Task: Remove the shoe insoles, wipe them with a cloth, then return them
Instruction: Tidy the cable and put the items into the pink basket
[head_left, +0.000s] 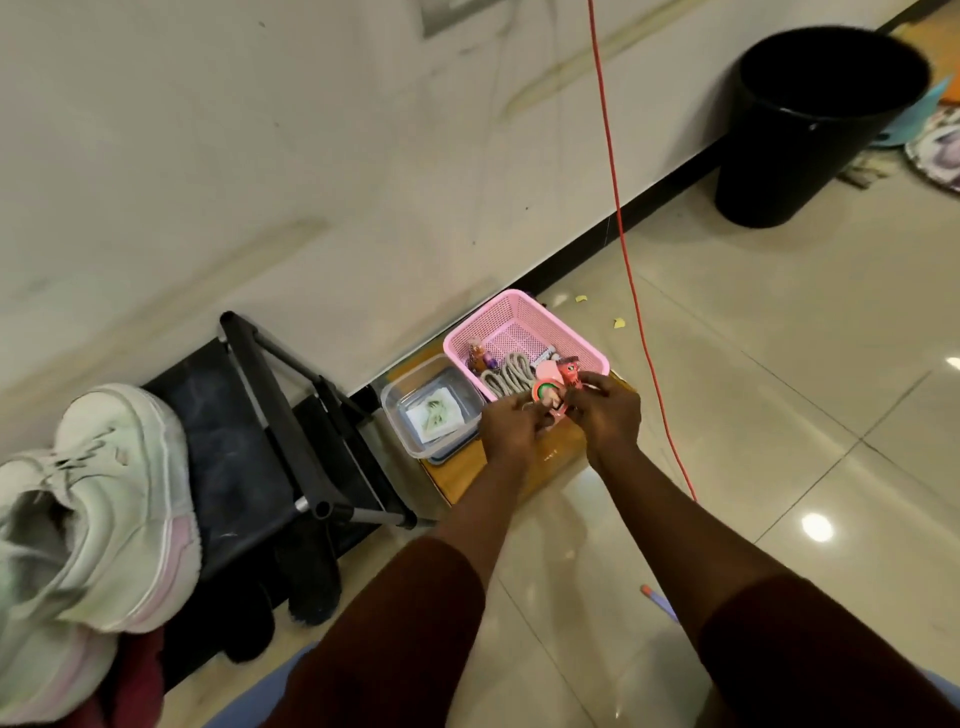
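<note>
Shoes: a white shoe (119, 493) with a pink-edged sole lies on a black folding stool (249, 452) at the near left, well apart from both hands.
Shoe axis: its long axis runs near to far, with the toe towards the wall and the open heel end at the near left.
Second shoe: a second shoe (47, 670) lies below the first, cut off by the left edge; which way it points is unclear.
Insoles: the inside of the upper shoe is dim and blurred, so I cannot tell whether an insole is in it.
Cloth: a white cloth (435, 415) with a green print lies flat in a clear tub (400, 395), just left of the hands.
Left hand: the left hand (511, 423) has its fingers curled onto a small pink toy (553, 395).
Right hand: the right hand (605, 413) pinches the same toy from the right.
Toy: it is held over the near rim of a pink basket (524, 332), partly hidden by the fingers and hard to make out.
Basket: it holds a coil of grey rope (506, 376) and small figures.
Support: tub and basket sit on a wooden board (467, 467) on the floor by the wall.
Far right: a black bin (810, 135).
Cord: a red cord (618, 208) runs down past the basket.
Under the stool: dark shapes I cannot identify.
</note>
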